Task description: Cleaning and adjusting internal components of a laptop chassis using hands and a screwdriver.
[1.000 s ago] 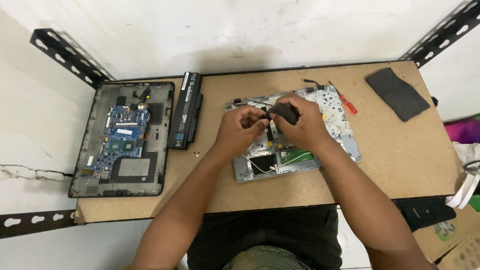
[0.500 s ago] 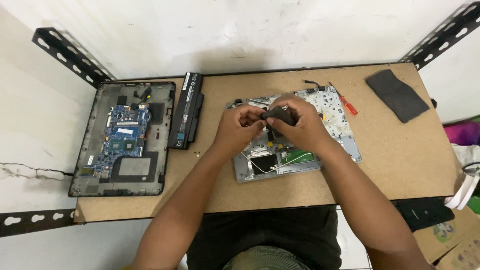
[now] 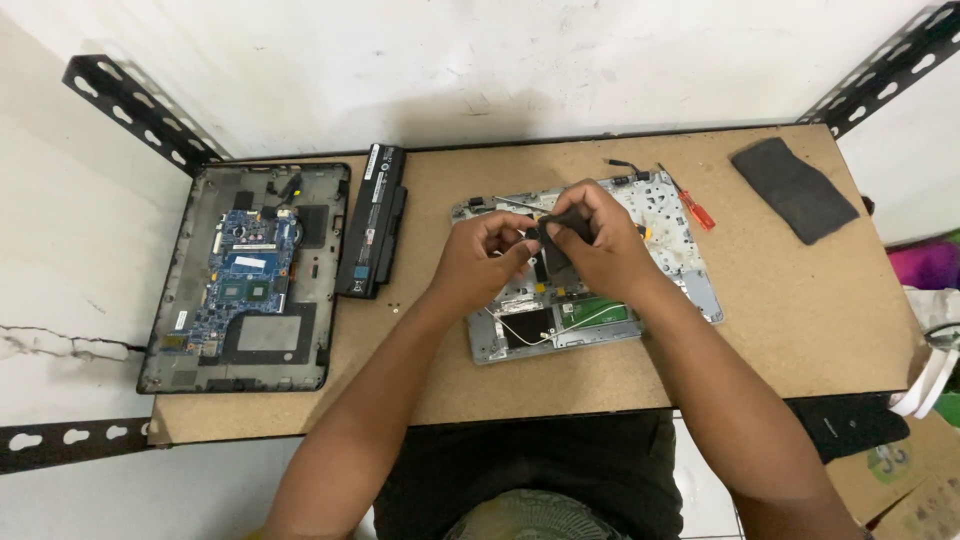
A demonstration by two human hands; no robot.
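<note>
both hands barely shifted: left hand [image 3: 487,262] and right hand [image 3: 597,243] together pinch a small black part [image 3: 556,246] above the opened laptop case [image 3: 690,285], steadying it.

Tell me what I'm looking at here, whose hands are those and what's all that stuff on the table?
The picture comes from a camera worn on a person's head, looking down, so the two arms are that person's own. The left hand and right hand meet over an opened silver laptop part and together hold a small black piece; what it is exactly is too small to tell. All this lies on a brown wooden table. At the far left sits a laptop bottom case with a blue circuit board. Beside it is a long black laptop battery. Behind the hands lies a red-handled screwdriver, and in the far right corner a dark grey cloth.
</note>
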